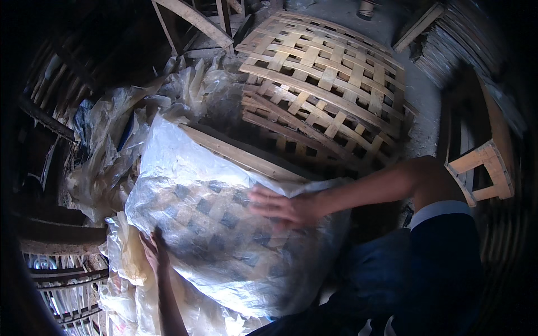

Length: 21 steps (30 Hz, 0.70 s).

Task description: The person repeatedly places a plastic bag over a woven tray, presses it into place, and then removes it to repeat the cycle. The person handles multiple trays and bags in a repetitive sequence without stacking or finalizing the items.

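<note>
Before me lies a woven wooden lattice tray with a clear plastic sheet [218, 227] spread over it. The weave shows dimly through the plastic, and the tray's wooden rim [248, 155] is bare along the far side. My right hand [290, 208], blurred, is spread palm down over the sheet with nothing in it; whether it touches the plastic is unclear. At the tray's left edge, my left hand [155, 252] rests against the border of the sheet. Its fingertips are partly hidden, so I cannot tell if they pinch the plastic.
Several woven lattice trays [328, 75] are stacked beyond. Crumpled plastic sheeting [113, 155] is heaped at the left, with more loose plastic [130, 260] below my left hand. A wooden frame [483, 172] stands at right, another wooden stand [201, 25] at the back.
</note>
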### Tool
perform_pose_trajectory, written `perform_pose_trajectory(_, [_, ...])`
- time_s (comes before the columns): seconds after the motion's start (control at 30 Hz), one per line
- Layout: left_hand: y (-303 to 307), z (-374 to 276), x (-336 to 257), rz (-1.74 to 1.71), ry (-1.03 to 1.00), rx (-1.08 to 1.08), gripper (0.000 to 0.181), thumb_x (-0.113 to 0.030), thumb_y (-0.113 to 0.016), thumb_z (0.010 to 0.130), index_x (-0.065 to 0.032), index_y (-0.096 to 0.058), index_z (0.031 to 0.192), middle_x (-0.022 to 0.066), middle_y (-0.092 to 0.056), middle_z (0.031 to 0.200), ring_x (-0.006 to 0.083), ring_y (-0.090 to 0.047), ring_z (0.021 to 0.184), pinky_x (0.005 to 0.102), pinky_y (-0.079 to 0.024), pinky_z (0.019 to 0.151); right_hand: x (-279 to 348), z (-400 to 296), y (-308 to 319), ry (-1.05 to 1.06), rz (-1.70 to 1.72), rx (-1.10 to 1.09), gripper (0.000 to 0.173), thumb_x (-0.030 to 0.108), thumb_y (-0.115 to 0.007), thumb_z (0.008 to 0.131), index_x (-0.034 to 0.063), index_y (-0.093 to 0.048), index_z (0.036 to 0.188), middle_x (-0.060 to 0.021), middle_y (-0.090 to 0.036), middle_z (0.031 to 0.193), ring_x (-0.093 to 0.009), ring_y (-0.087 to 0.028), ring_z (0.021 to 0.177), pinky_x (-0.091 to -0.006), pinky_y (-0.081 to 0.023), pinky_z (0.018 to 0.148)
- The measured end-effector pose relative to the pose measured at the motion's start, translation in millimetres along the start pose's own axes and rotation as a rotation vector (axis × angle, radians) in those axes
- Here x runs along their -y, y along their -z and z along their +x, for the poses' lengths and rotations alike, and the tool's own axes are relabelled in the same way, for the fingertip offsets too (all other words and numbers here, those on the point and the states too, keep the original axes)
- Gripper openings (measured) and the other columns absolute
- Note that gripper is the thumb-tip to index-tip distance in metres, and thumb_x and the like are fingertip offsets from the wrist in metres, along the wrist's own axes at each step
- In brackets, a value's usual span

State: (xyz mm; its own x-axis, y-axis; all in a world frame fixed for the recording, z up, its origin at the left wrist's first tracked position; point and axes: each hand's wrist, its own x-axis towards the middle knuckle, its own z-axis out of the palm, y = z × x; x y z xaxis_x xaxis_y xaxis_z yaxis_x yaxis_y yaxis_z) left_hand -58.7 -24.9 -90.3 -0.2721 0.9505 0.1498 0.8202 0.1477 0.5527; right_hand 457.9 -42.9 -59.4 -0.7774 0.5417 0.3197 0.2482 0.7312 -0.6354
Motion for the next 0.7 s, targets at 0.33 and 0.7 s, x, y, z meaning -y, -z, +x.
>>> perform_pose_trajectory(0.33, [4.7,-2.5,4.7,0.018,0.009,-0.021,0.074,-0.048,-0.044,0.103,0.0022,-0.024,0.154,0.0326,-0.034,0.152,0.0463,-0.039,0.139,0.0468,-0.033,0.114,-47.2,-9.1,82.3,-0.597,-0.480,-0.147,0.063,0.040,-0.041,0.106,0.0050,-0.025,0.156,-0.0246,-0.024,0.160,-0.040,-0.021,0.149,-0.0505,-0.019,0.122])
perform_pose_trajectory(0.7, [18.0,-1.3,-16.4,-0.120,0.110,-0.044,0.071,-0.050,-0.038,0.105,0.0003,-0.027,0.154,0.0277,-0.034,0.155,0.0432,-0.036,0.142,0.0452,-0.029,0.116,-63.8,46.0,72.0,-0.350,-0.273,-0.139,0.066,0.032,-0.052,0.101,0.0094,-0.025,0.156,-0.0253,-0.031,0.157,-0.034,-0.039,0.140,-0.0488,-0.027,0.119])
